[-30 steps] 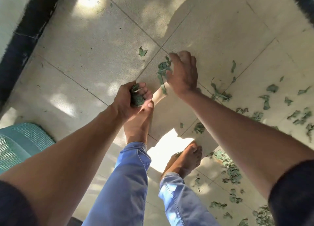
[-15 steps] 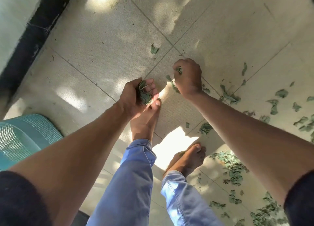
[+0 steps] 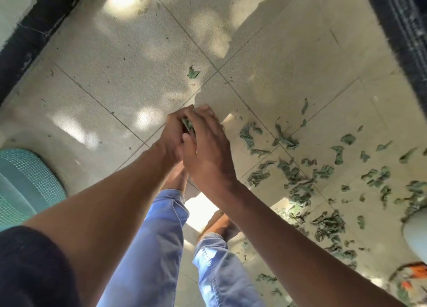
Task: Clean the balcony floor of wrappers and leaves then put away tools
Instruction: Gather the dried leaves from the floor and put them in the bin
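Left hand (image 3: pixel 172 135): curled round a wad of leaves (image 3: pixel 188 127), centre of view above floor (image 3: pixel 120 75). Right hand (image 3: pixel 205 145): fingers laid over the wad & over the left hand, pressing; whether it grips, can't tell. Loose leaves (image 3: pixel 300 177): scattered on tiles at right, near to mid; single leaf (image 3: pixel 193 72) farther off, apart. Teal basket (image 3: pixel 20 182): left edge. Black kerb (image 3: pixel 27 41): far left.
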Motion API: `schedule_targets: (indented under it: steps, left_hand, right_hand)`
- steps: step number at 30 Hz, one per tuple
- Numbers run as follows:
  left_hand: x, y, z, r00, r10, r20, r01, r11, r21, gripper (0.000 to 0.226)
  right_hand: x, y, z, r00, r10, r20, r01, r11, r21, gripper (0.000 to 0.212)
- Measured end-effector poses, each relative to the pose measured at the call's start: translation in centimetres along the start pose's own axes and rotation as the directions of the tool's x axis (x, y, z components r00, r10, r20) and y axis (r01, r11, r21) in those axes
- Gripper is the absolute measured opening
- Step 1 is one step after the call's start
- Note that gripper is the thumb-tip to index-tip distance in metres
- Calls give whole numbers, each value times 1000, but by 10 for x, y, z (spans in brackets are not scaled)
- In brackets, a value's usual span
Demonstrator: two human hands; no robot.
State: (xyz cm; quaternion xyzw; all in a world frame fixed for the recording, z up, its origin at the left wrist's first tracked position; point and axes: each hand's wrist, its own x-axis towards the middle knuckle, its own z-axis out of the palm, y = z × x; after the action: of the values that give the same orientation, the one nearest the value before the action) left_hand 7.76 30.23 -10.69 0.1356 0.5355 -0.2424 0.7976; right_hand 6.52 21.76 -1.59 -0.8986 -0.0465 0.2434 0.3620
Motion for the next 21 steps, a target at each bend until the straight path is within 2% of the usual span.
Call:
schedule_targets:
  steps: [2, 5, 8, 10, 12, 14, 17, 19, 21]
  left_hand:
    - [-1, 3, 4, 1000, 7, 4, -6, 999, -50, 35]
    - [-2, 12, 3, 1000, 13, 2, -13, 999, -33, 37]
    - [-3, 20, -5, 1000, -23, -19, 22, 999, -34, 29]
    - [-3, 28, -15, 999, -36, -33, 32, 994, -104, 28]
    - [-3, 36, -28, 998, -42, -38, 36, 987, -154, 27]
    - [-6, 43, -40, 998, -46, -33, 40, 986, -163, 29]
    - [-13, 49, -53, 999, -39, -20, 35, 985, -172, 31]
    - [-19, 52, -59, 999, -32, -12, 29, 980, -198, 31]
    - [-24, 53, -64, 1000, -27, -10, 25, 978, -205, 32]
  right_hand:
    - [-5, 0, -6, 1000, -16, 4, 16, 1000, -18, 45]
    - [-3, 8, -16, 993, -82, -90, 77, 996, -50, 36]
    - [24, 25, -21, 975, -93, -203, 72, 992, -104, 29]
    - [54, 36, -15, 973, -120, -198, 85, 980, -179, 31]
    - [90, 47, -3, 990, -128, -64, 101, 944, -314, 38]
    - [121, 52, 10, 984, -99, 151, 157, 880, -447, 49]
    - [150, 55, 30, 905, -179, 387, 382, 743, -550, 63]
    - [153, 62, 39, 862, -195, 468, 470, 657, -590, 67]
    - [145, 76, 40, 865, -212, 455, 476, 632, -611, 61]
